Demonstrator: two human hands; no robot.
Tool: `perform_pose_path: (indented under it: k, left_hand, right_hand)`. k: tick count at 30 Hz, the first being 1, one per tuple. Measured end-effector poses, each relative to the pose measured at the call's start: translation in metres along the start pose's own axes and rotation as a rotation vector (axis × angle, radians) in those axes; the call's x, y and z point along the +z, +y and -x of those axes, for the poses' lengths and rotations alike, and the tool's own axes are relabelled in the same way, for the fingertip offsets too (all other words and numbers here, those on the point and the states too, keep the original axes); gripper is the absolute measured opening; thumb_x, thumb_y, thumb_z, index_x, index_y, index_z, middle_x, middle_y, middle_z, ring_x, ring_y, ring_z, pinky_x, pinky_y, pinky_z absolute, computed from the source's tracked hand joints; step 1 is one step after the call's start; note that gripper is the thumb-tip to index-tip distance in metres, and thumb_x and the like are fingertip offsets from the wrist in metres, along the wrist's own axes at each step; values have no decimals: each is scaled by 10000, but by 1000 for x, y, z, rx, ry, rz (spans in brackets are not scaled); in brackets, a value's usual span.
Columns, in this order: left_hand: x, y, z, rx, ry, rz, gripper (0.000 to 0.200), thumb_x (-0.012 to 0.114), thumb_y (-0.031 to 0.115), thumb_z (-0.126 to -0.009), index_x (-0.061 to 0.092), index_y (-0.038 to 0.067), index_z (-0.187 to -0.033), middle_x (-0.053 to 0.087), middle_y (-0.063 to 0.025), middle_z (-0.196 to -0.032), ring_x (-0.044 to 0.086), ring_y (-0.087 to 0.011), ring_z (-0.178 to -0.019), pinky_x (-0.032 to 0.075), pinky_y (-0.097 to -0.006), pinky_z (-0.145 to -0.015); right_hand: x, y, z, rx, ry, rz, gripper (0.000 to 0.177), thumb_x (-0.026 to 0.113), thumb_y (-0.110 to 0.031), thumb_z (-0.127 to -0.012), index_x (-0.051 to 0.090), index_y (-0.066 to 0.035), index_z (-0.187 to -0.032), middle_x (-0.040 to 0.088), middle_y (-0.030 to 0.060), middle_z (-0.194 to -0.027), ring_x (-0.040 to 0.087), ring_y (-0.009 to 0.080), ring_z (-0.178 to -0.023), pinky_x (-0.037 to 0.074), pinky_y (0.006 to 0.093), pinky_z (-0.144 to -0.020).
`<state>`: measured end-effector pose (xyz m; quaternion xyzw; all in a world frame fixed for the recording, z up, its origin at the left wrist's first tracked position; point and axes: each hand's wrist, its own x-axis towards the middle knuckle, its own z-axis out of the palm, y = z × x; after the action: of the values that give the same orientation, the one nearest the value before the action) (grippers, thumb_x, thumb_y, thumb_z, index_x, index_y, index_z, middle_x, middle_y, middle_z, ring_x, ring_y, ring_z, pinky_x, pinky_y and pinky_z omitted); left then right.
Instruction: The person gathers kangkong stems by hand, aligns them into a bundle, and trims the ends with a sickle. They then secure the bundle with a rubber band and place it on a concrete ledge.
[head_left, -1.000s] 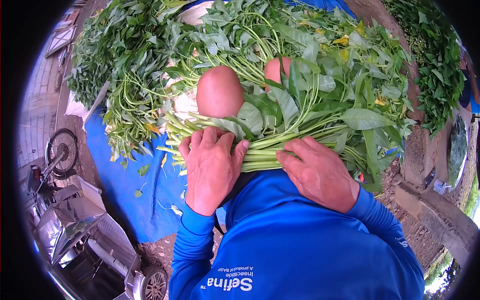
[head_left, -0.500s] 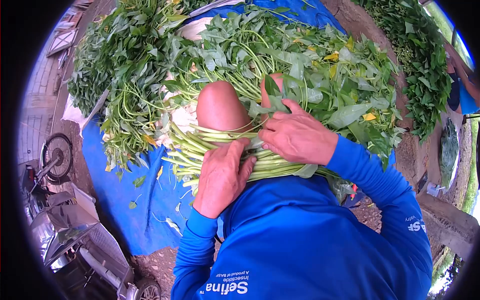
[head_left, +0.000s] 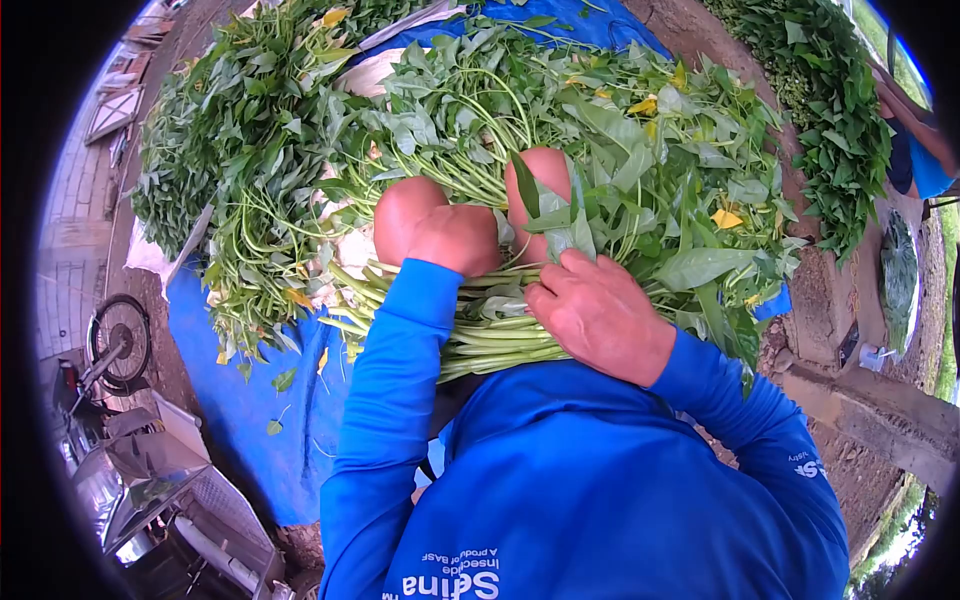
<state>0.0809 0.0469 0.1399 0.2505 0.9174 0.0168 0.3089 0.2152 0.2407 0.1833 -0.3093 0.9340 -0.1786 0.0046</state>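
The right hand (head_left: 605, 315) held the bundle of stalks (head_left: 505, 350) beside the left hand (head_left: 455, 240)

The bundle of stalks lay across the person's lap, under and between the two sets of fingers. The right hand's fingers were bent and closed over its upper side, pressing on the pale green stems beside a folded leaf. The left hand was turned down at the near side of the left knee (head_left: 400, 210), above the stems; its fingers were mostly hidden behind the back of the hand, so whether they gripped anything could not be told.

Cut stem ends stuck out to the left, below the left fingers, while the broad leaves (head_left: 705, 267) spread to the right of the right fingers. The right knee (head_left: 545, 175) rose just beyond the fingers, between the hands. Farther out lay a wide spread of loose greens (head_left: 480, 90), with a darker leafy heap (head_left: 230, 130) to the far left. The blue tarp (head_left: 240, 410) reached out left of the left fingers, with a spoked wheel (head_left: 120, 345) well beyond it.
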Motion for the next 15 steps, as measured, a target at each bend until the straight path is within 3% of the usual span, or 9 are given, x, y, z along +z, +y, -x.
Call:
perform_pose_path:
  k: [3,4,7,8,11,12,13,15]
  left_hand:
    - [9,-6,3,13,138,145,270,703,244,-875,815,2,-915,795,-234,-1014,774,-398,-954,611,-502,-852]
    - [14,-12,3,27,161,239,393,708,369,-962,799,-10,-1014,794,-228,-992,785,-347,-922,605,-474,-829]
    - [33,-17,12,113,203,771,618,647,562,-1048,747,-39,-1151,786,-193,-960,763,-279,-884,595,-459,-809]
    - [25,-11,19,0,20,736,845,484,721,-1078,680,-64,-1323,765,-202,-1121,717,-252,-1069,565,-423,-955]
    - [29,-10,14,194,-323,1187,933,420,760,-1077,653,-88,-1390,699,-231,-1351,636,-274,-1298,476,-391,-1118]
    - [22,-16,10,354,-373,1020,1020,418,833,-1031,627,-74,-1448,620,-236,-1480,538,-278,-1427,389,-366,-1201]
    - [8,-25,5,417,-563,738,1061,514,870,-967,631,-70,-1445,650,-224,-1441,581,-290,-1378,424,-373,-1172]
    - [0,-8,0,294,-730,517,1091,576,887,-920,634,-69,-1443,676,-232,-1397,607,-298,-1348,436,-377,-1160]
  right_hand:
    - [5,5,8,41,51,-4,132,646,-172,-889,718,-75,-942,668,57,-946,650,264,-1007,529,424,-788]
    - [5,5,10,52,59,-1,132,647,-175,-889,719,-75,-938,668,56,-944,649,265,-1007,529,424,-789]
    - [10,8,11,73,81,-66,125,651,-177,-887,720,-78,-917,664,58,-919,649,279,-992,535,448,-775]
    - [11,10,10,65,99,-68,120,653,-175,-886,720,-78,-911,659,61,-905,651,284,-978,540,460,-767]
    - [17,19,1,92,104,-117,139,676,-175,-887,731,-55,-930,697,85,-948,672,299,-984,559,490,-753]
    - [18,25,-6,131,36,-185,151,684,-173,-889,737,-43,-944,716,99,-978,683,306,-989,565,493,-754]
    - [20,30,-14,174,-30,-248,163,693,-171,-891,743,-31,-959,735,114,-1008,693,314,-995,570,496,-755]
    - [21,51,-32,308,-290,-452,185,706,-160,-900,755,-6,-989,766,151,-1070,714,334,-998,579,490,-764]
